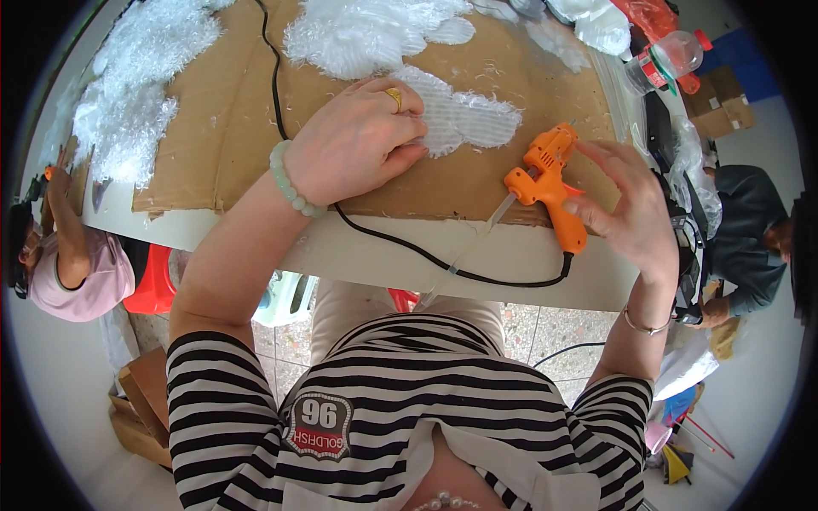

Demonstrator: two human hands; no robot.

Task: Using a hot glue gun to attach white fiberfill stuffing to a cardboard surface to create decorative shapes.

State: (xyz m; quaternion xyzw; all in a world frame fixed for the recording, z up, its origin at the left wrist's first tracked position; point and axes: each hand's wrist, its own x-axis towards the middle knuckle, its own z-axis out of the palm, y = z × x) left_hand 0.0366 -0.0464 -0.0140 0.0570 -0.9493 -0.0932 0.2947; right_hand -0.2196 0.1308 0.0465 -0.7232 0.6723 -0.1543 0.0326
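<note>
On the brown cardboard (473, 192) lies a white ribbed, fuzzy fabric piece (460, 117) with a narrowed waist and frayed edges. My left hand (362, 140) is curled over its left end, fingers closed on it; the fingertips are partly hidden. To the right, an orange hot glue gun (550, 175) rests by the cardboard's edge, its handle toward me and a clear glue stick (503, 207) out of its rear. My right hand (630, 200) is just right of the glue gun, fingers apart, thumb close to the handle; whether it touches I cannot tell.
White fuzzy piles (136, 89) lie at far left and far middle (371, 34). A black cord (400, 247) loops across the white table edge (409, 255). A plastic bottle (669, 61) lies at far right. People sit at the left (81, 264) and right (745, 226).
</note>
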